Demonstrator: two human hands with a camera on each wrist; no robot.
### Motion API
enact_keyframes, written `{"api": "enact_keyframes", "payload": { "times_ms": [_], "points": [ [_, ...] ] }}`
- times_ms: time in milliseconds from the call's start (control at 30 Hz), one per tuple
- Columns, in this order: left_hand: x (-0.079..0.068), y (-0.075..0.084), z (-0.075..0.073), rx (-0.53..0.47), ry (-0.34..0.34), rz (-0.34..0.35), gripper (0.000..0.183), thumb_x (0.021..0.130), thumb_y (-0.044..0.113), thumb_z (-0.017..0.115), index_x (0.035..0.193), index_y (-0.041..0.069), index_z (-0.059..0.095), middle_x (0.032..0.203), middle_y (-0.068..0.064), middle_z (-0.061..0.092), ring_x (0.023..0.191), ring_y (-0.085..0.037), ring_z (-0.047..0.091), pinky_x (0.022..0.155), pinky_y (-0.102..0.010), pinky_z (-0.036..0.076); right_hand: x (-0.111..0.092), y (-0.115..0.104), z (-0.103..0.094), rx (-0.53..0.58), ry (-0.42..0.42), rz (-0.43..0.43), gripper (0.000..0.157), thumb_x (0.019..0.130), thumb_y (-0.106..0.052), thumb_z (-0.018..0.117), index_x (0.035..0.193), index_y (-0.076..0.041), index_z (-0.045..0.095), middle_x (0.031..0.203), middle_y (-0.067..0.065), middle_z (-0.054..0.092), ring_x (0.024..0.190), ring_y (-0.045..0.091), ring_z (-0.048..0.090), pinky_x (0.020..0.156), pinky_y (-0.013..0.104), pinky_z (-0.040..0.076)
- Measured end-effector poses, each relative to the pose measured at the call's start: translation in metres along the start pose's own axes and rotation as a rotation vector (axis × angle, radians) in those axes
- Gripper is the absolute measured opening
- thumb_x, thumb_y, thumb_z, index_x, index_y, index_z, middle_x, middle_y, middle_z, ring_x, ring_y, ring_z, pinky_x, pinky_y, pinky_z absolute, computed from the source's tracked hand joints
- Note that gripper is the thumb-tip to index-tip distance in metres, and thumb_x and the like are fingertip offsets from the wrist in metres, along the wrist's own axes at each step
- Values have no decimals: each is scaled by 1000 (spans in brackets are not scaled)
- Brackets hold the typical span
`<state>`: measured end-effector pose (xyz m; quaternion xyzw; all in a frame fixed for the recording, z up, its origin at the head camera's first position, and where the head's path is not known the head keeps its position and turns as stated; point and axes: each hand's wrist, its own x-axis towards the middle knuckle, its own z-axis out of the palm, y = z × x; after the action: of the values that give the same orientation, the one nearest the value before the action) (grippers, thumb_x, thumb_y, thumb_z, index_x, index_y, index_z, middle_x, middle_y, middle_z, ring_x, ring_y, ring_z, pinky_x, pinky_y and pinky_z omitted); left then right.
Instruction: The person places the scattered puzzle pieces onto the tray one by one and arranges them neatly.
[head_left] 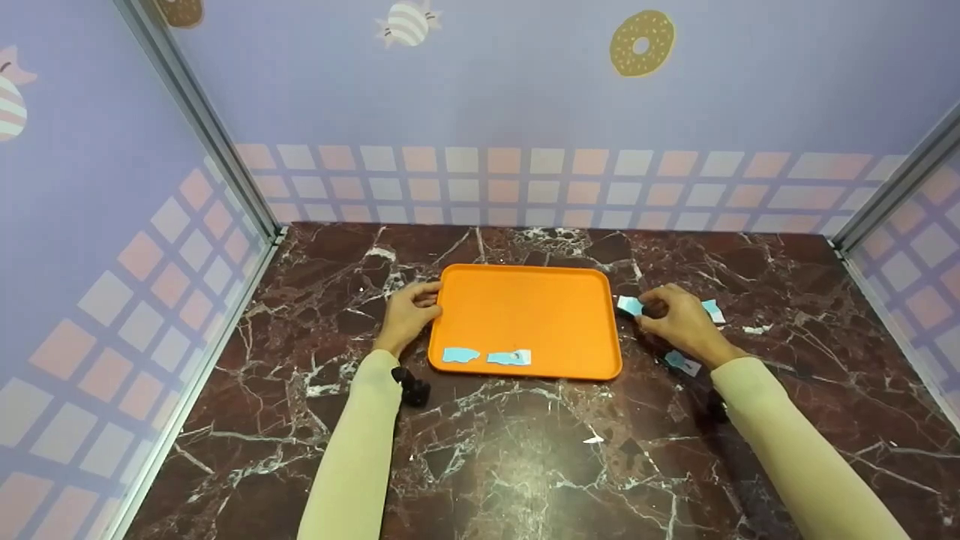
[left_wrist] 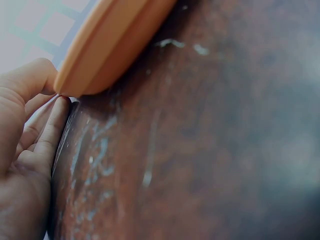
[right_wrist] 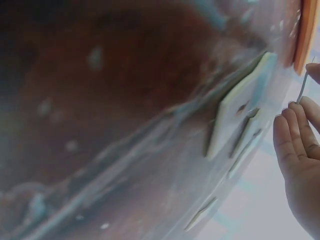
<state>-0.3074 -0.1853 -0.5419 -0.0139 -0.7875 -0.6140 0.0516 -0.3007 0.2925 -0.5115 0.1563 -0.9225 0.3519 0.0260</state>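
My left hand (head_left: 409, 315) pinches the left rim of an orange tray (head_left: 525, 307), thumb and fingers at its edge in the left wrist view. Two flat light-blue puzzle pieces lie along the tray's near side: a plain blue piece (head_left: 460, 355) and a blue-and-white piece (head_left: 504, 358). To the right of the tray, my right hand (head_left: 682, 319) pinches a blue-and-white puzzle piece (head_left: 628, 306) between thumb and fingers. The right wrist view shows this held piece (right_wrist: 302, 87) edge-on. Its printed picture is mostly hidden.
Other flat pieces lie on the dark marbled table (head_left: 495, 465) around my right hand: one piece (head_left: 714, 311) beyond it, another piece (head_left: 682, 364) nearer me. A small white scrap or mark (head_left: 593, 438) shows closer in. Patterned walls (head_left: 480, 112) enclose the back and sides.
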Motion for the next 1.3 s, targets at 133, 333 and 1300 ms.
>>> {"api": "enact_keyframes", "payload": {
  "times_ms": [133,333,1300],
  "points": [
    [-1,1,0,-6,2,-3,46,86,-11,70,132,-6,72,123,-21,67,114,-36,69,88,-25,59,2,-9,2,-11,20,-35,36,92,-10,82,122,7,71,111,19,63,100,37,71,87,52,59],
    [0,-1,1,-1,4,0,46,86,-12,70,132,-6,72,123,-20,67,114,-34,69,90,-27,59,4,-23,6,1,25,-75,34,91,-10,83,120,6,73,107,16,64,98,35,70,86,50,60],
    [0,-1,1,-19,-1,38,46,85,-14,69,131,-9,71,123,-25,67,115,-40,68,87,-20,57,0,-65,35,-29,-27,-327,30,84,0,85,113,2,77,100,12,65,90,31,66,80,45,58]
  ]
}}
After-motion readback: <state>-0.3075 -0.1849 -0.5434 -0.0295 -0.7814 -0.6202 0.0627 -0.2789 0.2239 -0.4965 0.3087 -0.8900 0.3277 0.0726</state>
